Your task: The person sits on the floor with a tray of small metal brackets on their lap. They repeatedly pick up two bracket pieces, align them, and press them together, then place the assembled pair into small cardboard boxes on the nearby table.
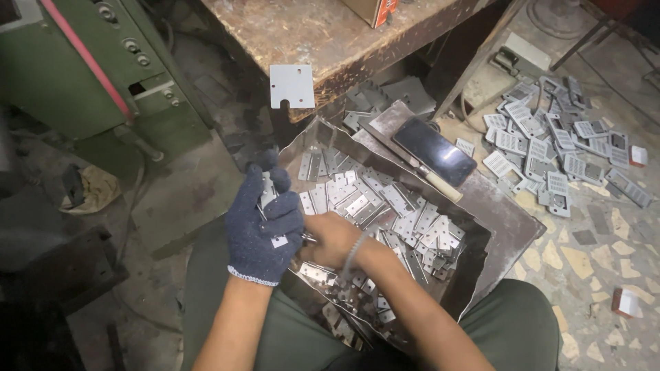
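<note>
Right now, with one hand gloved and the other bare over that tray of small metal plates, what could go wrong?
1. The bare right hand rests among the thin stamped silver metal plates; their edges might cut it, while only the left hand wears a blue knit glove.
2. The black smartphone lies on the sheet-metal tray's rim and could slide off.
3. The small stack of plates gripped in the left hand could slip.

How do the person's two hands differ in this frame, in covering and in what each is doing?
The left hand wears a dark blue knit glove; the right hand is bare, with a thin band at the wrist. The left hand is raised and closed around a few small metal plates; the right hand lies lower, fingers down among the loose plates in the metal tray. Both sit close together over the tray's near side.
</note>
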